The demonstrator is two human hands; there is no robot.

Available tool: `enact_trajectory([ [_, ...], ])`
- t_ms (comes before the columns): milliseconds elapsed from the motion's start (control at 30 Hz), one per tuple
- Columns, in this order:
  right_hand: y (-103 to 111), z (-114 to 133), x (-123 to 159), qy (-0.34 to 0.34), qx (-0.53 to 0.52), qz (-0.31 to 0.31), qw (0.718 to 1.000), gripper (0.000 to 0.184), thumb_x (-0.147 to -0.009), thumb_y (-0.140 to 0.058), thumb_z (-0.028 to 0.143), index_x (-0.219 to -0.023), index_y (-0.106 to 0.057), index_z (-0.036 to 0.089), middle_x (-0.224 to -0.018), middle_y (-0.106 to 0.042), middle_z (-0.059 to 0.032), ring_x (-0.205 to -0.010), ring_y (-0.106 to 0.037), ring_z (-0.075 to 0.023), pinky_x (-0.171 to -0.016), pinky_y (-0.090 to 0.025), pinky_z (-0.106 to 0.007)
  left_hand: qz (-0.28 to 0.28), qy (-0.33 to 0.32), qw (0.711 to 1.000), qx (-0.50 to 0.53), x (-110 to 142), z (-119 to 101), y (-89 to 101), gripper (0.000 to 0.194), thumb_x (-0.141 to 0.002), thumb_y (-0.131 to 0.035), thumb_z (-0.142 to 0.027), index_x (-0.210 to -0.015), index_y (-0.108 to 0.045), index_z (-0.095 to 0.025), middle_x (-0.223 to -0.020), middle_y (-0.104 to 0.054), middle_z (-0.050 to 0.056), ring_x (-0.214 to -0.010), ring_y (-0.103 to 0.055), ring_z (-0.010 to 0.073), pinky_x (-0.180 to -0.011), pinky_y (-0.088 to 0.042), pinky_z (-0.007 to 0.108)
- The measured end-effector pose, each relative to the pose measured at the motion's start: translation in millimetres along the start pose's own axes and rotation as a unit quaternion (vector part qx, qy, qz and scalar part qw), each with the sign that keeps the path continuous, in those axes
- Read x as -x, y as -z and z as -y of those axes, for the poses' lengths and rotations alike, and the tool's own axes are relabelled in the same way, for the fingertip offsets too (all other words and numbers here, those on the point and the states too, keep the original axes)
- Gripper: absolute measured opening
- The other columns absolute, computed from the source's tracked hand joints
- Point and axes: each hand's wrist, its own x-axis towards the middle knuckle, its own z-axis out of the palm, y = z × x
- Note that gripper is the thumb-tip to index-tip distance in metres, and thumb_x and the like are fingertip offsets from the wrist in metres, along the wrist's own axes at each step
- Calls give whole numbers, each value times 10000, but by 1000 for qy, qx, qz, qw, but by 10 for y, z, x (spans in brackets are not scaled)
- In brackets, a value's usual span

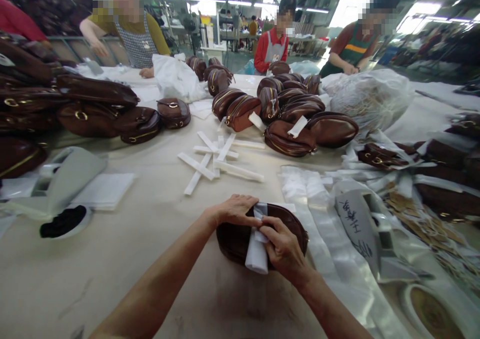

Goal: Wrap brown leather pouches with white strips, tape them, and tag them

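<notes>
A dark brown leather bag (288, 216) lies on the table right in front of me. Across its middle runs a white wrapping strip (257, 256), rolled at the near end, with a greyish piece at the far end. My left hand (236, 210) grips the bag's far left side, its thumb pressing at the strip. From the right, my right hand (283, 244) pinches the strip with bent fingers. Both hands partly hide the bag and the strip.
Several loose white strips (213, 159) lie crossed beyond the bag. Brown bags are piled left (90, 106) and ahead (292, 134). Tape dispensers stand left (63, 179) and right (362, 224); clear plastic sheets (318, 219) lie at right. Co-workers stand across the table.
</notes>
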Motion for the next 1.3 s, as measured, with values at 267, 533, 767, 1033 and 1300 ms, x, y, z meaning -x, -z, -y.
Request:
enact_trajectory([
  [267, -59, -75, 83, 6, -30, -24, 999, 305, -781, -466, 53, -1013, -591, 207, -1099, -635, -102, -1104, -572, -216, -944, -483, -394, 23, -6, 1000, 3, 2, 32, 20, 693, -775, -574, -535, -1302, -397, -121, -1343, -467, 164, -1240, -427, 303, -1025, -293, 379],
  [533, 54, 23, 9, 26, -23, -10, 999, 97, -831, -527, 186, -902, -593, 192, -1061, -655, -122, -1072, -593, -238, -920, -490, -404, 40, 6, 999, 10, -37, 45, -3, 777, -703, -649, -542, -1310, -385, -135, -1345, -461, 156, -1243, -416, 307, -1038, -277, 389],
  [767, 119, 44, 22, 60, -12, 45, 997, 151, -795, -547, 185, -938, -597, 191, -1071, -664, -114, -1135, -553, -271, -992, -401, -500, -45, -44, 998, -7, 60, 32, -51, 808, -698, -709, -428, -1359, -330, -159, -1442, -311, 191, -1335, -274, 335, -1080, -193, 505],
  [1033, 83, 38, 74, 5, -12, 15, 1000, 161, -748, -573, 226, -892, -633, 188, -1207, -528, -147, -1107, -535, -276, -925, -478, -432, -175, -192, 964, -64, 359, -115, -361, 149, -879, -472, -212, -931, -594, -145, -974, -629, 93, -991, -559, 197, -932, -423, 346],
  [1300, 98, 59, 71, 30, -24, 14, 999, 235, -748, -552, 212, -976, -594, 174, -1172, -528, -153, -1126, -508, -276, -953, -452, -441, -159, -254, 953, -47, 543, -152, -470, 205, -891, -405, -159, -970, -594, -169, -1107, -614, 91, -1171, -478, 187, -1014, -389, 332],
])
